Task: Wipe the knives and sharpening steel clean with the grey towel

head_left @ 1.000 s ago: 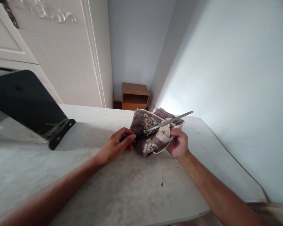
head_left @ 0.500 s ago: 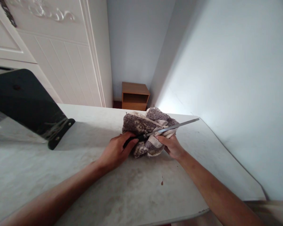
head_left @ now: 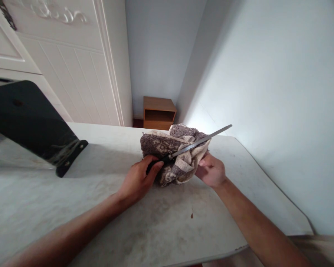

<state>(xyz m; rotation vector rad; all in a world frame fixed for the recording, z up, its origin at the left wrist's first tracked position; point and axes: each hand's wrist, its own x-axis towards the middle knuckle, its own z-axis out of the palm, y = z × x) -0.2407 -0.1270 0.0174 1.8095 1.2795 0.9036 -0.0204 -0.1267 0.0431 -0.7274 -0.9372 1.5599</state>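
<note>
My left hand [head_left: 137, 177] is closed around the black handle of a long thin knife [head_left: 203, 140]. Its grey blade slants up to the right across a bunched grey and cream towel [head_left: 167, 148]. My right hand [head_left: 211, 171] grips the towel's right side from below, fingers curled into the cloth just under the blade. The towel rests on a pale, stained tabletop [head_left: 156, 218].
A black curved panel with a clear sheet and a bolted bracket [head_left: 33, 122] stands at the left of the table. A white panelled door [head_left: 72, 70] is behind it. A small wooden cabinet [head_left: 158, 113] sits on the floor beyond the table. A white wall runs along the right.
The blade tip has tilted upward again after dipping flatter. My right hand has slipped from on top of the towel to under its right side. The towel has bunched up and shifted slightly left.
</note>
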